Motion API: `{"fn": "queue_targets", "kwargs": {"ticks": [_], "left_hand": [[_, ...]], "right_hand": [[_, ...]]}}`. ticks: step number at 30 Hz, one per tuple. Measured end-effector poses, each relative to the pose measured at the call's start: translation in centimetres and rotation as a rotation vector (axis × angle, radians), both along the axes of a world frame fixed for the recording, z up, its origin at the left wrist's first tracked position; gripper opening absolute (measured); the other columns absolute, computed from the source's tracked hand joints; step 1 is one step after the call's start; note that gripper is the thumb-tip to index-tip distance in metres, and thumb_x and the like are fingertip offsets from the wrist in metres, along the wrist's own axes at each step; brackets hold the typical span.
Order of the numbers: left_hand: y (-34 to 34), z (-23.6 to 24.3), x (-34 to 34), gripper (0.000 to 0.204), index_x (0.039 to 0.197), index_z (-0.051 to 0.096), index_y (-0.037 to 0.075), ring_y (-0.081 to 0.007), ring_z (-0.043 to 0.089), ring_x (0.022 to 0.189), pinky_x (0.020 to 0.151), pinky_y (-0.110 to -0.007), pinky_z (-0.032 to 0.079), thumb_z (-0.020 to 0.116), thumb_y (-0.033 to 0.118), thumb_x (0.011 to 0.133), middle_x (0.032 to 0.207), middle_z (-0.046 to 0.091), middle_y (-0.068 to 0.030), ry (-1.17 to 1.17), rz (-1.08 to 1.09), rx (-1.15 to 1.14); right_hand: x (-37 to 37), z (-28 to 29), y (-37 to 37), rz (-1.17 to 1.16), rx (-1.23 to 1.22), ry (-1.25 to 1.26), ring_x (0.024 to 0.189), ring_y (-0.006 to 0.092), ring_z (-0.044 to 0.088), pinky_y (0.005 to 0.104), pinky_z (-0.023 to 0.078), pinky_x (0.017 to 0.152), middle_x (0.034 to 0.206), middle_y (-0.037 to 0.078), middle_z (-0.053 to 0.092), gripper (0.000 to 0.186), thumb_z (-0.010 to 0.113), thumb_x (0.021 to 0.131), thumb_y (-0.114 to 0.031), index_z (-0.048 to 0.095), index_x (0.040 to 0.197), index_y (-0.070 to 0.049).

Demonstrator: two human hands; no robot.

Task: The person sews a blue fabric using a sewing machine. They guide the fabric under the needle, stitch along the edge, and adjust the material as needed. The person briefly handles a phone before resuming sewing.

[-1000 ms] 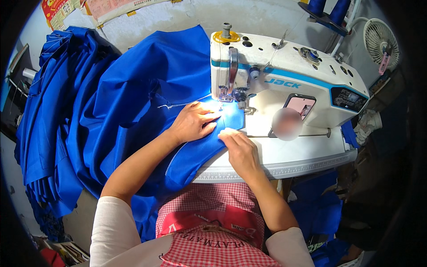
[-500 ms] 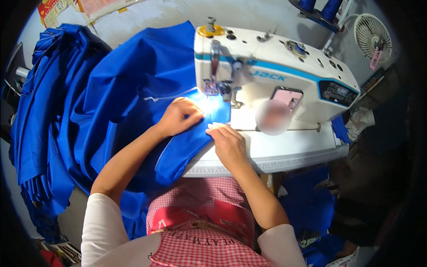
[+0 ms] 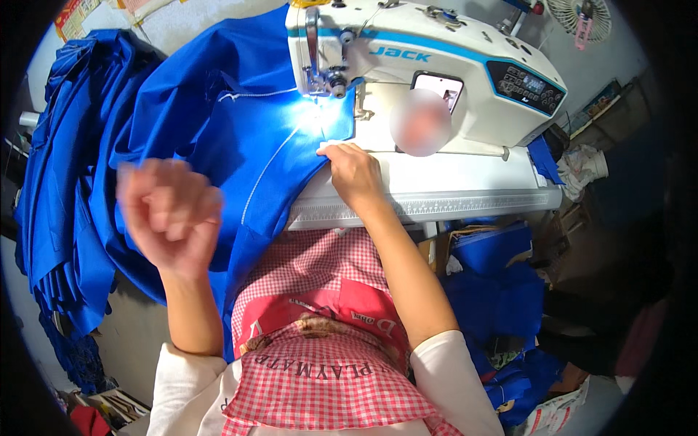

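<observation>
Blue cloth [image 3: 251,131] spreads over the left of the sewing machine bed and hangs down at the near side. A pale stitched line runs across it to the brightly lit needle area of the white sewing machine [image 3: 465,65]. My right hand [image 3: 354,173] has thumb and fingertips closed on the near right edge of the cloth, just below the needle area. My left hand [image 3: 171,211] is lifted above the cloth at the left, away from the needle. Its fingers look curled, but motion smears them, and I cannot make out anything in them.
A heap of folded blue cloth [image 3: 73,196] hangs at the far left. A phone [image 3: 443,87] leans against the machine, partly covered by a blurred round patch. A small fan [image 3: 578,18] stands at the back right. More blue cloth [image 3: 502,291] lies below the table.
My left hand has let go of the cloth near the needle and swung left and up. My right hand stays at the cloth's edge. The whole view has shifted, with the machine now higher in it.
</observation>
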State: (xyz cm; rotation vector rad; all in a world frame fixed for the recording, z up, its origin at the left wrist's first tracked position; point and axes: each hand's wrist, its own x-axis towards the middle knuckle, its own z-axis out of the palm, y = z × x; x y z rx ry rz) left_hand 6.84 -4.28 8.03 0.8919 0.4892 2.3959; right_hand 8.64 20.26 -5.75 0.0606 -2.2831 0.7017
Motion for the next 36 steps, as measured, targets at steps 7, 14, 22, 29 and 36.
{"fn": "queue_targets", "kwargs": {"ticks": [7,14,22,29,36], "left_hand": [[-3.3,-10.4,0.4,0.029,0.12,0.065,0.007,-0.0302,0.059,0.11,0.094,-0.037,0.048,0.062,0.013,0.092,0.117,0.062,-0.0145,1.014,1.224,-1.443],[-8.5,-12.2,-9.2,0.046,0.141,0.051,0.019,-0.0329,0.038,0.137,0.115,-0.045,0.026,0.051,0.035,0.097,0.149,0.043,-0.0103,1.15,1.054,-1.792],[-2.0,-8.8,-12.2,0.013,0.089,0.071,0.005,-0.0286,0.066,0.081,0.082,-0.041,0.051,0.066,-0.003,0.081,0.095,0.069,-0.0103,1.209,1.326,-1.23],[9.8,-10.3,-9.1,0.025,0.106,0.069,0.004,-0.0301,0.062,0.097,0.091,-0.04,0.048,0.067,0.018,0.085,0.101,0.067,-0.0117,1.495,0.812,-1.192],[9.7,-11.7,-9.7,0.036,0.12,0.068,0.013,-0.0282,0.054,0.111,0.096,-0.04,0.042,0.064,0.029,0.088,0.12,0.061,-0.0095,1.498,0.766,-1.159]], "right_hand": [[0.4,0.3,0.1,-0.001,-0.025,-0.028,0.091,0.027,0.068,0.0377,0.054,0.08,0.095,0.01,0.072,0.015,0.058,0.083,0.0,0.071,0.088,-0.006],[0.7,0.0,-0.5,-0.038,0.152,-0.042,0.089,0.0229,0.062,0.0349,0.053,0.077,0.086,0.006,0.066,0.013,0.065,0.077,-0.002,0.073,0.086,-0.008],[0.7,0.4,-0.9,0.007,0.081,0.038,0.086,0.0241,0.063,0.0356,0.054,0.075,0.081,0.007,0.064,0.014,0.067,0.074,-0.002,0.073,0.086,-0.007],[0.9,1.2,-0.9,0.03,0.1,-0.021,0.084,0.0239,0.061,0.0366,0.052,0.074,0.081,0.006,0.062,0.01,0.069,0.073,-0.005,0.071,0.083,-0.006],[0.8,1.1,-1.0,-0.002,0.104,-0.038,0.083,0.0243,0.061,0.0358,0.052,0.071,0.081,0.006,0.061,0.016,0.073,0.068,-0.002,0.071,0.084,-0.007]]}}
